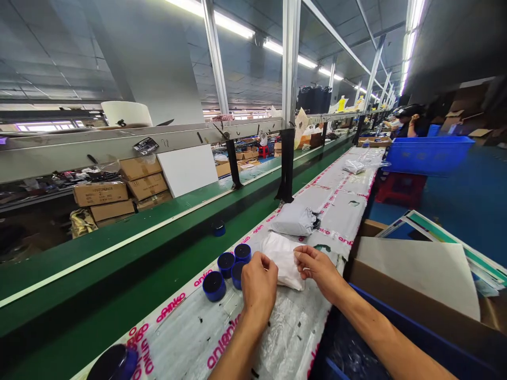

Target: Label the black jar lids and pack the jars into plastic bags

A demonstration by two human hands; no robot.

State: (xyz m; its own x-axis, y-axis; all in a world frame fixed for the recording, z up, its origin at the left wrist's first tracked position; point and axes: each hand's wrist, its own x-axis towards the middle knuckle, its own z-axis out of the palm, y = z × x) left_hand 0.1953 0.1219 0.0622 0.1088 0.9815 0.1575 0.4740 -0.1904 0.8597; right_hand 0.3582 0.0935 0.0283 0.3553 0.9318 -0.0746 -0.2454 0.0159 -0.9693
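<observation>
While the left hand (258, 289) and right hand (318, 272) are gripping its edges, a soft white plastic parcel (282, 262) is sitting between them.

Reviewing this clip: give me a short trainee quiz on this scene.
1. What do both the left hand and right hand touch? A) a blue crate B) a white plastic bag C) a cardboard box
2. True or false: a grey bag lies beyond the white plastic bag, farther along the bench.
3. How many round blue containers stand close beside the left hand?

Key: 1 B; 2 true; 3 four, one partly behind the hand.
</observation>
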